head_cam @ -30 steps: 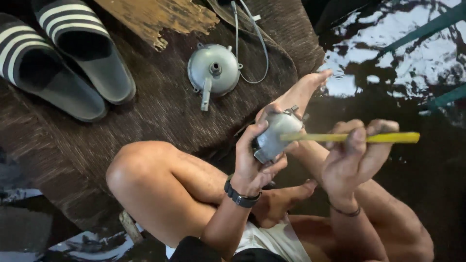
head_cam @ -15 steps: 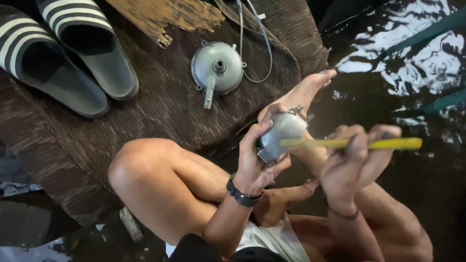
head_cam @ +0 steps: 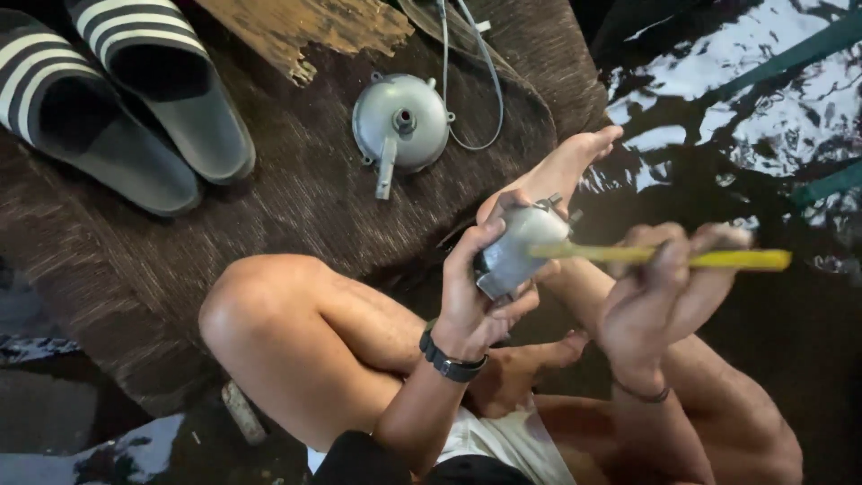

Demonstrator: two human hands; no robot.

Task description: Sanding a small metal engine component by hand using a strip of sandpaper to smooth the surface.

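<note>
Sandals [head_cam: 117, 99]: two striped, far left of the knee [head_cam: 260, 332], on the brown mat [head_cam: 296, 216].
Round metal cover [head_cam: 400, 124]: on the mat above the knee, thin cable beside it; unmoved since a second before.
Left hand [head_cam: 471, 287]: just right of the knee, clasped round a small metal housing [head_cam: 516, 251].
Right hand [head_cam: 660, 292]: farther right, fist closed on a yellow stick [head_cam: 664, 258], tip touching the housing. Grip and contact unchanged; the view alone had shifted.
</note>
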